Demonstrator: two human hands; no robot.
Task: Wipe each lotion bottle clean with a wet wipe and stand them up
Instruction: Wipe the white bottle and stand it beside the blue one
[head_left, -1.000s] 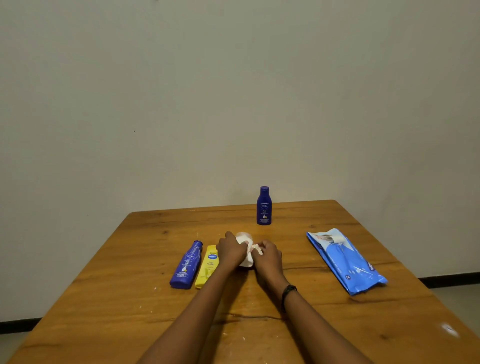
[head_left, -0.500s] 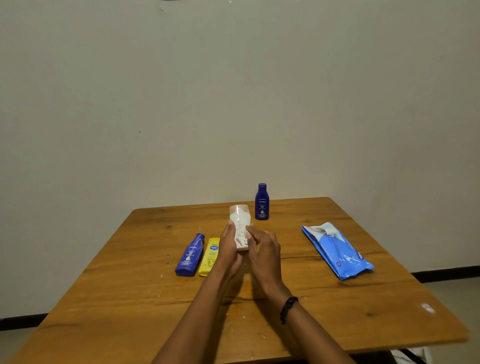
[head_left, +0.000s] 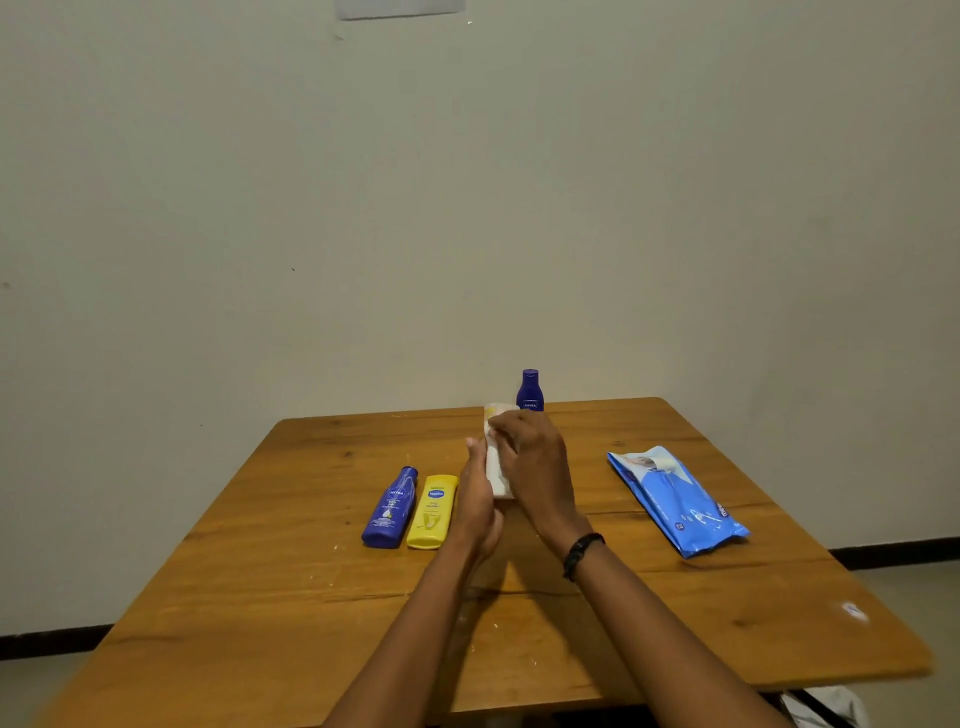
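Observation:
I hold a white lotion bottle (head_left: 496, 472) upright above the middle of the wooden table (head_left: 311, 597). My left hand (head_left: 475, 501) grips its lower part from the left. My right hand (head_left: 535, 462) is wrapped over its upper part and presses a white wet wipe (head_left: 489, 429) against it; the wipe is mostly hidden under the fingers. A small dark blue bottle (head_left: 530, 389) stands at the far edge, just behind my hands. A larger blue bottle (head_left: 392, 506) and a yellow bottle (head_left: 432, 512) lie side by side left of my hands.
A blue pack of wet wipes (head_left: 675, 499) lies flat on the right side of the table. A plain wall runs right behind the far edge. A black band sits on my right wrist (head_left: 582, 553).
The white bottle went from low over the table to upright between my hands. My right hand then slid up over its top part. The view tilted up.

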